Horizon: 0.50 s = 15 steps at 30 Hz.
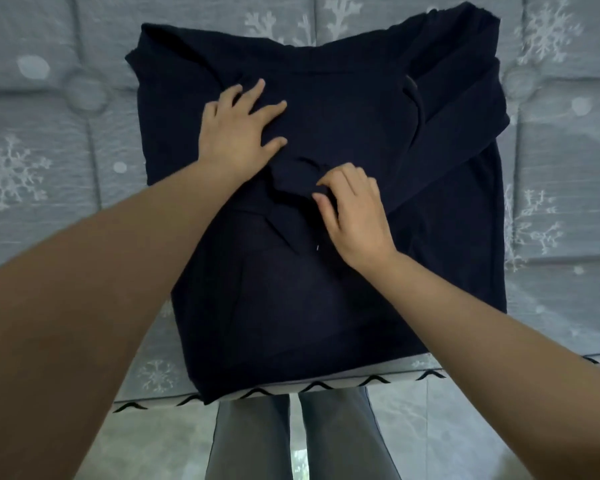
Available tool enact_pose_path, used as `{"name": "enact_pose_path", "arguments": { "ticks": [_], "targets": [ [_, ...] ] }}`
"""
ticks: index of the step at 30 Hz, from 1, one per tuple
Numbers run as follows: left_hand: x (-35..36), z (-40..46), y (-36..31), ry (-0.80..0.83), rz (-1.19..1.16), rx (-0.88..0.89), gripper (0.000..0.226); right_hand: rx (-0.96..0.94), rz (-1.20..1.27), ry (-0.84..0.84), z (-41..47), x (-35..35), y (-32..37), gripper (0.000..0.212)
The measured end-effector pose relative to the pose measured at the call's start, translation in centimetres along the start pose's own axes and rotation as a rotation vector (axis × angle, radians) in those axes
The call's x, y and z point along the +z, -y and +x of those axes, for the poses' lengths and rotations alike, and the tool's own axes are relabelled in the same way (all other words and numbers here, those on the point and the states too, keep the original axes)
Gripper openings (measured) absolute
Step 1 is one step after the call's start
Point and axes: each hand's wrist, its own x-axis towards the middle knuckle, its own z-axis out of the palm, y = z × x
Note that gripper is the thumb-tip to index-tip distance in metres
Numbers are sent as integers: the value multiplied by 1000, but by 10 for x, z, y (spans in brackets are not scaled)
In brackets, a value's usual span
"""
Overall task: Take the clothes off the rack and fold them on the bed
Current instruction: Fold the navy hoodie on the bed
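Clothes are represented in view by one dark navy garment (pixel 326 237), which lies spread on the bed (pixel 49 168), its near hem reaching the bed edge (pixel 326 388) just above our legs (pixel 291 438). No rack appears in view, so we cannot tell how many items remain to fetch.

We judge the fold to be partly made: the far side of the garment is gathered in thick layers, and a sleeve (pixel 465 143) runs diagonally from the far right corner toward the centre.

Our left hand (pixel 239 129) lies flat with fingers spread, pressing the upper middle of the cloth. Our right hand (pixel 354 216) pinches the sleeve end (pixel 295 181) between thumb and fingertips, near the centre and just below the left hand.

Risks from this point, as we judge them:

- Pulling the sleeve end too hard may drag the layers beneath, since only the left hand anchors them.
- Lifting the left hand early may let the gathered far side spring open.
- The dark cloth hides creases; a trapped wrinkle may go unnoticed.
- The near hem sits at the bed edge, so a tug toward us may slide the garment off.
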Motion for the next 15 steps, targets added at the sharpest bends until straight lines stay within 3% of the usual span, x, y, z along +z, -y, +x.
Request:
{"name": "enact_pose_path", "arguments": {
  "ticks": [2, 6, 11, 15],
  "targets": [
    [3, 0, 0, 51, 17, -1, 60, -79, -73, 7, -7, -12, 1, 18],
    [10, -4, -17, 69, 44, -41, 65, -167, -215, 268, -18, -11, -20, 25],
    [32, -34, -56, -133, 50, 120, 66, 4, -104, -67, 6, -11, -14, 20],
    [66, -65, -67, -100, -71, -55, 74, 155, -359, 190, 15, 19, -40, 62]
  ]
}}
